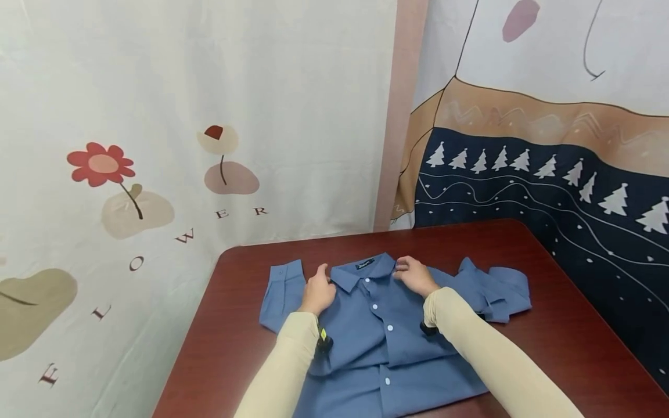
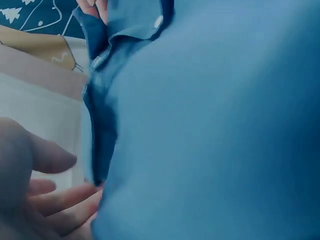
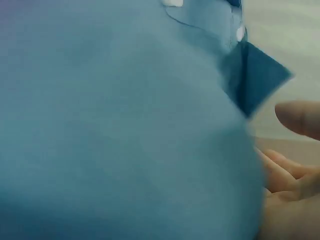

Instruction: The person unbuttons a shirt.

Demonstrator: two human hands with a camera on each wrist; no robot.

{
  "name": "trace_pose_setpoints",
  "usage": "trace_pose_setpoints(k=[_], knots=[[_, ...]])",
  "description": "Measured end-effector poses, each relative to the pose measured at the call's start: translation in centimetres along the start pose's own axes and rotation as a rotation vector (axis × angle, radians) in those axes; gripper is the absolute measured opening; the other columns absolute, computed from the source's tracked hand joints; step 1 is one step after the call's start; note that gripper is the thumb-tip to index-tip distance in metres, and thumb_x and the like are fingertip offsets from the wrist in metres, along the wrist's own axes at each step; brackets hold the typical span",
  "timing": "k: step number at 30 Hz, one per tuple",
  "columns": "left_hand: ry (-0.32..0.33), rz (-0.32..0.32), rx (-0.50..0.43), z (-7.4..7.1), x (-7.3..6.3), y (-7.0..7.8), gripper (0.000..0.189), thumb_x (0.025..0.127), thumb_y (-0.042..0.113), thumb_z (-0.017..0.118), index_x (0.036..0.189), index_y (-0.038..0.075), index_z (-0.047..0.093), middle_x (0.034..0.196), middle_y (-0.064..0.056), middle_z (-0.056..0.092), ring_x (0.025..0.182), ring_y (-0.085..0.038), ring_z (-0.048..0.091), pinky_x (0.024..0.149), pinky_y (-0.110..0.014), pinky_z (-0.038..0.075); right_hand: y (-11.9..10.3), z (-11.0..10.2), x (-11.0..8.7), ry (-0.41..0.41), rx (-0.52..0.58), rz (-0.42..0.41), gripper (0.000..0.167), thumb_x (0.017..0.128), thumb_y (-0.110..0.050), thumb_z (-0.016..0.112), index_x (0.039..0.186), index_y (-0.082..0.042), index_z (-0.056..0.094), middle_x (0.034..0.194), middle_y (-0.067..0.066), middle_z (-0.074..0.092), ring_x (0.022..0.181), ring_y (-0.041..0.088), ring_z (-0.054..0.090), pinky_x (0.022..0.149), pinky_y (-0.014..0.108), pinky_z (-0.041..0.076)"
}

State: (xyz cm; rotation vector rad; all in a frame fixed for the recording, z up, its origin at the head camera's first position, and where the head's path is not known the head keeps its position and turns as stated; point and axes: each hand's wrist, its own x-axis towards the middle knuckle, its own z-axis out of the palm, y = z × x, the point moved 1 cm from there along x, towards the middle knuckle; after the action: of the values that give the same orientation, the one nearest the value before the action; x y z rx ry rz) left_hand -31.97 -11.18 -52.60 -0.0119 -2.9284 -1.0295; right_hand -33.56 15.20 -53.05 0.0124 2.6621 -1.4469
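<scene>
A blue button-up shirt (image 1: 360,325) lies front up, its collar (image 1: 347,277) toward the far side and a dark label inside the neck. My left hand (image 1: 320,291) is at the shirt's left shoulder, beside the collar. In the left wrist view its thumb (image 2: 52,156) stands apart from the fingers, whose tips reach the cloth's edge. On the other side of the collar is my right hand (image 1: 415,276). The right wrist view shows that thumb (image 3: 300,119) lifted off the cloth, with the fingers partly hidden behind the shoulder edge.
The shirt is on a dark red wooden table (image 1: 209,348). One sleeve (image 1: 284,293) is bent at the left; the other sleeve (image 1: 504,290) lies crumpled at the right. Behind the table hang a pale flower-print curtain (image 1: 292,116) and a navy tree-print cloth (image 1: 522,191).
</scene>
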Motion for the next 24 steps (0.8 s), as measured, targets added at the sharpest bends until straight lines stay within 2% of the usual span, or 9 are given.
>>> trace_pose_setpoints(k=[3,6,9,11,14,18,21,24], knots=[[0.025,0.059,0.026,0.2,-0.7,-0.3,0.052,0.092,0.007,0.060,0.141,0.006,0.044,0.113,-0.013,0.060,0.083,-0.026,0.059,0.072,-0.043,0.047,0.0,0.7,-1.3,0.026,-0.162,-0.152,0.047,0.092,-0.012,0.064,0.135,0.001,0.051,0.133,0.021,0.055,0.123,0.037,0.051,0.099,0.050,0.042],[0.035,0.184,0.118,0.2,-2.0,0.1,0.040,0.089,0.011,0.067,0.128,0.010,0.057,0.109,-0.010,0.058,0.091,-0.027,0.060,0.075,-0.044,0.049,-0.4,1.3,-3.5,0.078,-0.355,-0.397,0.044,0.090,-0.012,0.069,0.131,-0.002,0.057,0.131,0.017,0.058,0.122,0.035,0.051,0.100,0.050,0.040],[-0.052,0.308,0.238,0.1,-3.9,0.8,0.031,0.086,0.019,0.072,0.115,0.014,0.065,0.105,-0.006,0.060,0.092,-0.027,0.061,0.076,-0.045,0.050,-0.2,1.8,-6.3,0.099,-0.530,-0.620,0.042,0.087,-0.018,0.074,0.125,-0.005,0.063,0.128,0.014,0.059,0.120,0.033,0.052,0.099,0.051,0.040],[-0.134,0.365,0.315,0.2,-5.1,1.4,0.032,0.084,0.026,0.074,0.113,0.015,0.067,0.105,-0.004,0.062,0.096,-0.027,0.061,0.080,-0.045,0.050,0.3,1.9,-8.0,0.074,-0.619,-0.694,0.044,0.087,-0.026,0.074,0.126,-0.007,0.063,0.130,0.014,0.058,0.121,0.033,0.051,0.099,0.052,0.040],[-0.246,0.376,0.428,0.4,-6.7,1.9,0.043,0.085,0.038,0.072,0.122,0.017,0.066,0.116,-0.006,0.063,0.107,-0.029,0.058,0.090,-0.046,0.046,1.2,1.7,-9.8,0.001,-0.697,-0.672,0.048,0.090,-0.036,0.069,0.130,-0.010,0.061,0.136,0.014,0.054,0.128,0.035,0.046,0.102,0.052,0.037],[-0.369,0.295,0.523,0.8,-7.7,2.3,0.057,0.090,0.055,0.061,0.135,0.019,0.059,0.133,-0.008,0.056,0.123,-0.030,0.050,0.100,-0.048,0.039,2.1,1.0,-10.6,-0.134,-0.717,-0.552,0.053,0.098,-0.045,0.054,0.138,-0.012,0.056,0.143,0.017,0.047,0.136,0.040,0.035,0.107,0.055,0.028],[-0.411,0.248,0.533,1.0,-7.8,2.2,0.061,0.093,0.060,0.052,0.138,0.020,0.056,0.139,-0.009,0.051,0.129,-0.032,0.045,0.103,-0.050,0.035,2.8,1.0,-10.3,-0.202,-0.734,-0.495,0.055,0.100,-0.048,0.046,0.140,-0.012,0.053,0.145,0.017,0.045,0.138,0.042,0.030,0.108,0.057,0.024],[-0.400,0.227,0.495,1.3,-7.2,1.9,0.061,0.095,0.059,0.047,0.139,0.018,0.055,0.141,-0.012,0.049,0.131,-0.034,0.042,0.104,-0.052,0.032,3.4,1.6,-9.3,-0.210,-0.762,-0.466,0.056,0.101,-0.051,0.042,0.141,-0.013,0.053,0.146,0.016,0.044,0.138,0.042,0.029,0.108,0.058,0.022]])
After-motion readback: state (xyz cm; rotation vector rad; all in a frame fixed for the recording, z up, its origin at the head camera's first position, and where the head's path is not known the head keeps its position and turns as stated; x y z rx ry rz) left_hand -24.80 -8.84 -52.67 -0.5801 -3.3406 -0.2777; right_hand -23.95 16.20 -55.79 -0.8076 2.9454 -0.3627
